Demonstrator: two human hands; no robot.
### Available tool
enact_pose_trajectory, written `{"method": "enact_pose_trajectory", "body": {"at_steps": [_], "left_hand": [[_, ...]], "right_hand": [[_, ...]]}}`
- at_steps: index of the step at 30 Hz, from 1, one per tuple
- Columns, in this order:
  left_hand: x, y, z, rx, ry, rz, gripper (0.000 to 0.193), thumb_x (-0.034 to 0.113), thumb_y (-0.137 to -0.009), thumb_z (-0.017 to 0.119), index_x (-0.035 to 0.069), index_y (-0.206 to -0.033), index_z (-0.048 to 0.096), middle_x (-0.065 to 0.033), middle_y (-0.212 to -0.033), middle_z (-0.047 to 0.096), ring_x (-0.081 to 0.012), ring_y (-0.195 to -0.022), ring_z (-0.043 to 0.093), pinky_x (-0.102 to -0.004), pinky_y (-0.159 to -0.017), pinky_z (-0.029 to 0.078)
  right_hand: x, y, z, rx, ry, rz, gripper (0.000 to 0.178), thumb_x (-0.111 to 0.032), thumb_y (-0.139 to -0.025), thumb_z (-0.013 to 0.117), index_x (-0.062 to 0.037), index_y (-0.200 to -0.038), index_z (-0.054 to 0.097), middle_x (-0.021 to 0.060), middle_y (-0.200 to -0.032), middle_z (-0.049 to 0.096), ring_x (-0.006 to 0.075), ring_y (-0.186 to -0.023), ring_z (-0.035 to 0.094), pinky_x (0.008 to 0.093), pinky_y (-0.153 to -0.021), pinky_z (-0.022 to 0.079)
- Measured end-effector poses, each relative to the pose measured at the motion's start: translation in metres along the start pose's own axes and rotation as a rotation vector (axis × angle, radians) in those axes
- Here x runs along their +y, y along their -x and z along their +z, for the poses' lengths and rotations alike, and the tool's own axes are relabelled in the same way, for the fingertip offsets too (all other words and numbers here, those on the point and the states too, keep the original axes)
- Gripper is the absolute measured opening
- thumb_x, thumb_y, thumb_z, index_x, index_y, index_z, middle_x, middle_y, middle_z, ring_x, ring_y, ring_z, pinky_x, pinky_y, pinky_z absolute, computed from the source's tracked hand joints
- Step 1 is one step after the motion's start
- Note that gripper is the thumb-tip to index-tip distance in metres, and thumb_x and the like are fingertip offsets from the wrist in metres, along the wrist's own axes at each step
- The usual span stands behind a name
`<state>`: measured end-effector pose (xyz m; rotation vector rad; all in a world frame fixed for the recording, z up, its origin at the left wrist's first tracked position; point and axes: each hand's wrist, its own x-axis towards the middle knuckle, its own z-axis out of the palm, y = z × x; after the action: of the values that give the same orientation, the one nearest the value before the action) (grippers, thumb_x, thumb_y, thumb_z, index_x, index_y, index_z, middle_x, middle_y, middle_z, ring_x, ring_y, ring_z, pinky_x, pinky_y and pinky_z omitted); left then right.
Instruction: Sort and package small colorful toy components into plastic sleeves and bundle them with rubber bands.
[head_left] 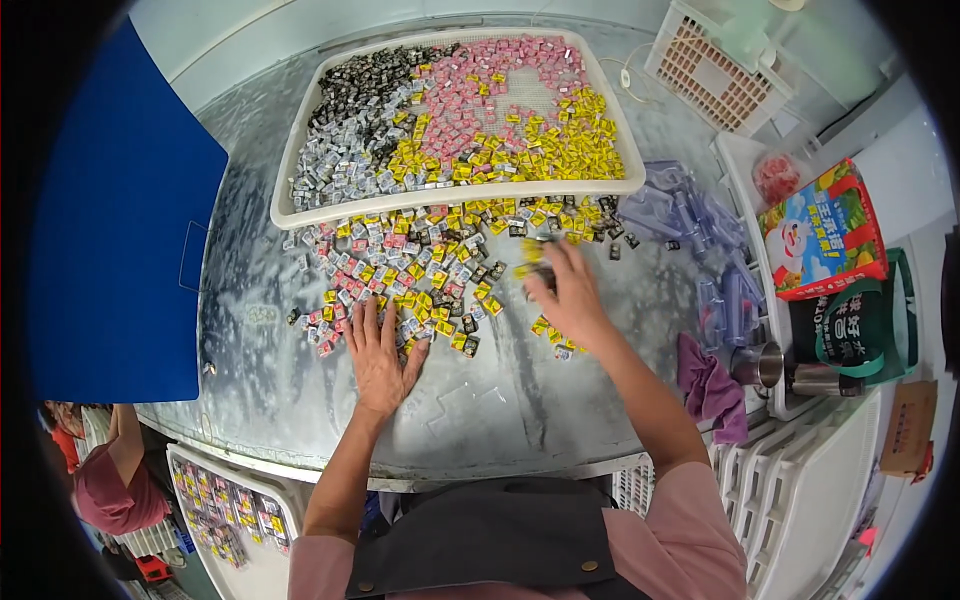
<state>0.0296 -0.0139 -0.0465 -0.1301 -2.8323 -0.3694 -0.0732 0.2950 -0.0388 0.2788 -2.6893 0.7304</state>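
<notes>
Small wrapped pieces, blocky and coloured pink, yellow, silver and black, lie in a loose mixed pile (400, 270) on the grey metal tabletop (470, 410). At the near edge of the pile my left hand (380, 365) lies flat with fingers spread, fingertips touching pieces. To its right, my right hand (572, 300) is bent around several blurred yellow and black pieces (535, 262), thumb and fingers on either side of them. A few more pieces (553, 335) sit just below it. Behind the pile stands a large white tray (460, 197) with pieces grouped by colour.
A blue panel (130, 220) borders the left side. Clear purplish plastic containers (690, 210), a purple cloth (712, 390) and a metal cup (757, 365) are on the right. A white basket (715, 75) stands far right. Another person (120, 490) is at lower left, near a tray of packs (235, 510).
</notes>
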Motion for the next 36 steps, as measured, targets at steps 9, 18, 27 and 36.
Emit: {"method": "enact_pose_trajectory", "body": {"at_steps": [9,18,27,36], "left_hand": [[0.004,-0.001,0.0,-0.013,0.003,-0.007,0.073,0.048,-0.093,0.062,0.002,-0.147,0.044,-0.023,-0.155,0.034,-0.0435,-0.146,0.026,-0.0582,-0.121,0.012],[0.0,0.0,-0.003,-0.02,-0.017,-0.021,0.073,0.048,-0.093,0.062,0.003,-0.148,0.043,-0.0226,-0.155,0.035,-0.0429,-0.146,0.026,-0.0579,-0.121,0.013],[-0.003,0.004,-0.001,-0.004,-0.019,-0.014,0.072,0.047,-0.093,0.062,0.003,-0.147,0.044,-0.0225,-0.154,0.036,-0.0431,-0.146,0.026,-0.0581,-0.12,0.013],[0.005,-0.003,0.002,-0.013,-0.017,0.015,0.069,0.046,-0.093,0.062,0.003,-0.145,0.047,-0.0219,-0.155,0.036,-0.0432,-0.146,0.027,-0.0576,-0.12,0.013]], "right_hand": [[0.074,-0.068,-0.008,-0.052,0.207,0.143,0.048,-0.026,-0.097,0.057,0.0084,-0.13,0.053,0.0257,-0.141,0.048,0.04,-0.125,0.048,0.0492,-0.106,0.038],[0.09,-0.073,-0.006,-0.033,0.47,0.056,0.066,-0.044,-0.102,0.046,0.0101,-0.139,0.044,0.0268,-0.149,0.041,0.0412,-0.139,0.038,0.0525,-0.117,0.028],[0.023,-0.031,0.0,-0.14,0.057,0.169,0.044,-0.036,-0.1,0.053,0.0049,-0.114,0.06,0.0263,-0.118,0.056,0.0429,-0.112,0.053,0.0516,-0.101,0.041],[0.08,-0.079,0.0,0.119,0.042,-0.039,0.022,-0.017,-0.095,0.059,0.0013,-0.107,0.063,0.0189,-0.107,0.058,0.0389,-0.103,0.056,0.0493,-0.092,0.046]]}}
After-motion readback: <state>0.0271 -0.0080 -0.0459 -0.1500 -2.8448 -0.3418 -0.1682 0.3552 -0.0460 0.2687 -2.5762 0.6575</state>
